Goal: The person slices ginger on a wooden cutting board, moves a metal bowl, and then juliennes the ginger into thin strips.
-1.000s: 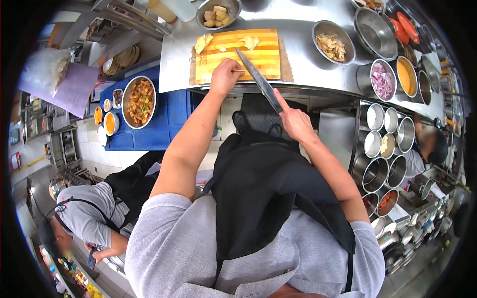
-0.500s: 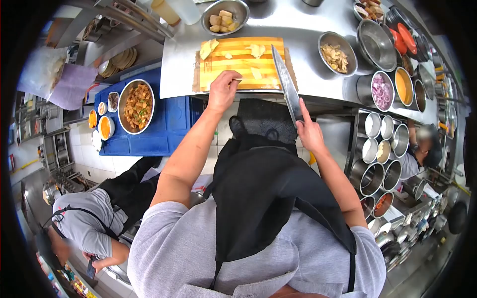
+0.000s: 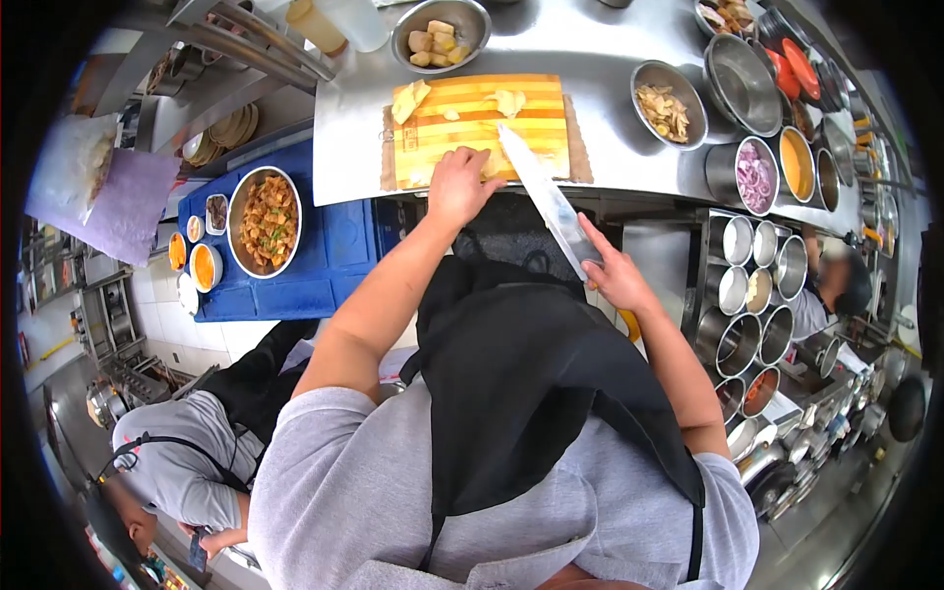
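On the metal surface (image 3: 600, 59), we have pale pieces (image 3: 506, 102) lying toward the far side of the striped cutting board (image 3: 546, 98). Our right hand (image 3: 619, 277) grips the knife (image 3: 544, 197), its tip over the board; our left hand (image 3: 462, 187) is curled at the near edge, and we cannot tell whether it pinches anything. We seem to be between cuts; another would call for fingertips clear of the steel. Beyond stands a bowl of lumps (image 3: 472, 25); rightward, a bowl of slices (image 3: 669, 75).

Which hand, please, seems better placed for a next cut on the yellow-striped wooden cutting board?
Probably the right hand: it holds the long silver metal knife, whose tip reaches over the board. The left hand, at the board's near edge, holds no knife.
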Available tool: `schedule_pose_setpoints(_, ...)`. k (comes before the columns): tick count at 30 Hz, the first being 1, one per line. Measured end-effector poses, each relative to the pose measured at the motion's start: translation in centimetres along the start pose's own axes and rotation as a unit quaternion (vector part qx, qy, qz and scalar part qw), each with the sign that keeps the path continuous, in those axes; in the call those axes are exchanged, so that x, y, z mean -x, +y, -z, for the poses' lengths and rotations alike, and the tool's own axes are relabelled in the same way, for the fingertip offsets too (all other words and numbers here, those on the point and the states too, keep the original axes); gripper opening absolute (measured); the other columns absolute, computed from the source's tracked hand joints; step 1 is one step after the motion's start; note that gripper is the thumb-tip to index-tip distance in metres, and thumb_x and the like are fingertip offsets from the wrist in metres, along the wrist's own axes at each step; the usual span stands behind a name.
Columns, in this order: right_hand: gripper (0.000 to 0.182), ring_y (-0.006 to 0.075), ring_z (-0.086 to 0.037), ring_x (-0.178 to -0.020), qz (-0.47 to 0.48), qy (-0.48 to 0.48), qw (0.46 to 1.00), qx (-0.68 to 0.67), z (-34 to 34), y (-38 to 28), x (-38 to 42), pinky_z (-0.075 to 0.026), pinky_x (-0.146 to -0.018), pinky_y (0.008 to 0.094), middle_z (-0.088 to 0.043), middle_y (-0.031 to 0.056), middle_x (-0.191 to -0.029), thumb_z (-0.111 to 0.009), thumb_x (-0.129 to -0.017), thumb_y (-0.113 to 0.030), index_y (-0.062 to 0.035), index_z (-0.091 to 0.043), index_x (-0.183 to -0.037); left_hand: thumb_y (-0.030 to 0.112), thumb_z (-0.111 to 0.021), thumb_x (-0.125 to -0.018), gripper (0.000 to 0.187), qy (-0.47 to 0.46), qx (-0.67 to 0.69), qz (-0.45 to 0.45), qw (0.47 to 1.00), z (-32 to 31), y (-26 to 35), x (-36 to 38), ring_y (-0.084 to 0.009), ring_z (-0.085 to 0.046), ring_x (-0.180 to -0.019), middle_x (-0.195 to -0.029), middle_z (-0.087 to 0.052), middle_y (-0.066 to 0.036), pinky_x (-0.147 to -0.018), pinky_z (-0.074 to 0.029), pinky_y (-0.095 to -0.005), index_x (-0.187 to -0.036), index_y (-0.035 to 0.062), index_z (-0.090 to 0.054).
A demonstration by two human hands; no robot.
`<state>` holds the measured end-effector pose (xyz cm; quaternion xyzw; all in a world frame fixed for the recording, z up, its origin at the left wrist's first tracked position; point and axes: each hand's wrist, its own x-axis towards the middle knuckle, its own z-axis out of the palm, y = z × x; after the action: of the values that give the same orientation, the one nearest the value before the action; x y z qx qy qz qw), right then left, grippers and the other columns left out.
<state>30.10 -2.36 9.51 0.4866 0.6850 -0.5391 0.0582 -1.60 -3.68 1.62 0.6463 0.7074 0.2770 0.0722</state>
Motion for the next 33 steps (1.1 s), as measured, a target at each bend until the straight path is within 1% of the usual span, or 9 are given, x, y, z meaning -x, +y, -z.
schedule_pose_setpoints(1,0.084,0.0189,-0.062,-0.067,-0.003,-0.008,1.000,-0.013,-0.1,0.2,-0.1,-0.056,-0.073,0.0381,-0.071,0.0158,-0.119,-0.060,-0.098,-0.003,-0.0357,-0.023,-0.166,0.019,-0.082,-0.081,0.043,-0.017,0.015,0.004,1.000,0.0,-0.3,0.5,-0.0337,-0.062,-0.101,-0.107,-0.066,-0.012,-0.092,-0.052,-0.0438,-0.121,0.0058,-0.072)
schedule_pose_setpoints(7,0.084,0.0139,-0.056,-0.065,0.015,-0.023,0.996,-0.086,-0.7,0.3,-0.1,-0.052,-0.060,0.0332,-0.068,0.0126,-0.125,-0.058,-0.099,-0.002,-0.0372,-0.023,-0.166,0.019,-0.083,-0.079,0.046,-0.019,0.047,0.004,0.999,1.0,-0.9,-0.1,-0.0322,-0.061,-0.105,-0.116,-0.066,-0.011,-0.095,-0.052,-0.0409,-0.123,0.0088,-0.071)
schedule_pose_setpoints(10,0.083,0.0183,-0.061,-0.066,-0.043,-0.048,0.994,-0.085,-0.6,0.3,-0.4,-0.056,-0.074,0.0369,-0.069,0.0160,-0.125,-0.058,-0.100,-0.004,-0.0365,-0.020,-0.167,0.020,-0.084,-0.079,0.044,-0.041,0.027,-0.001,0.999,0.5,-0.7,-0.1,-0.0311,-0.061,-0.105,-0.116,-0.066,-0.008,-0.095,-0.052,-0.0404,-0.120,0.0104,-0.073)
schedule_pose_setpoints(14,0.084,0.0183,-0.061,-0.067,-0.033,-0.051,0.995,-0.077,-0.7,0.5,0.0,-0.056,-0.074,0.0371,-0.070,0.0150,-0.123,-0.058,-0.100,-0.004,-0.0376,-0.020,-0.166,0.022,-0.086,-0.076,0.040,0.000,0.031,0.035,0.999,-0.3,-0.4,0.4,-0.0302,-0.061,-0.105,-0.116,-0.067,-0.006,-0.095,-0.052,-0.0401,-0.113,0.0106,-0.076)
schedule_pose_setpoints(16,0.083,0.0140,-0.053,-0.057,0.015,-0.025,0.996,-0.090,-1.4,1.2,-0.2,-0.049,-0.056,0.0340,-0.068,0.0084,-0.084,-0.058,-0.100,-0.003,-0.0388,-0.022,-0.166,0.024,-0.087,-0.077,0.041,0.011,0.032,0.040,0.999,-0.8,-0.4,0.6,-0.0302,-0.061,-0.106,-0.115,-0.068,-0.007,-0.095,-0.052,-0.0403,-0.114,0.0103,-0.076)
schedule_pose_setpoints(17,0.083,0.0140,-0.053,-0.057,0.016,-0.027,0.995,-0.090,-1.3,1.5,-0.2,-0.049,-0.056,0.0340,-0.068,0.0084,-0.084,-0.058,-0.100,-0.003,-0.0388,-0.022,-0.166,0.026,-0.087,-0.077,0.042,0.026,0.032,0.043,0.998,-1.0,-0.4,0.6,-0.0302,-0.062,-0.107,-0.115,-0.068,-0.007,-0.095,-0.052,-0.0404,-0.114,0.0100,-0.077)
schedule_pose_setpoints(19,0.082,0.0224,-0.065,-0.067,-0.027,-0.051,0.997,-0.043,-0.7,0.8,0.0,-0.056,-0.078,0.0399,-0.074,0.0168,-0.102,-0.058,-0.100,-0.007,-0.0381,-0.021,-0.166,0.024,-0.086,-0.078,0.040,0.040,0.026,0.054,0.997,-1.3,-0.4,0.7,-0.0302,-0.062,-0.107,-0.116,-0.068,-0.007,-0.095,-0.052,-0.0404,-0.115,0.0092,-0.076)
schedule_pose_setpoints(26,0.080,0.0254,-0.066,-0.068,0.018,-0.058,0.998,-0.022,-1.1,2.5,-0.5,-0.055,-0.081,0.0423,-0.072,0.0160,-0.088,-0.058,-0.101,-0.011,-0.0385,-0.020,-0.166,0.011,-0.074,-0.088,0.032,0.044,-0.015,-0.022,0.999,-1.9,-0.7,2.5,-0.0285,-0.059,-0.114,-0.131,-0.068,-0.002,-0.097,-0.049,-0.0406,-0.120,0.0096,-0.074)
schedule_pose_setpoints(33,0.080,0.0265,-0.068,-0.069,0.020,-0.062,0.998,-0.012,-1.0,1.0,-0.4,-0.055,-0.081,0.0426,-0.071,0.0169,-0.087,-0.056,-0.103,-0.011,-0.0374,-0.017,-0.167,0.010,-0.068,-0.091,0.038,0.026,-0.074,0.010,0.997,-1.8,1.2,3.3,-0.0270,-0.055,-0.124,-0.138,-0.065,0.001,-0.105,-0.042,-0.0440,-0.129,0.0111,-0.071)
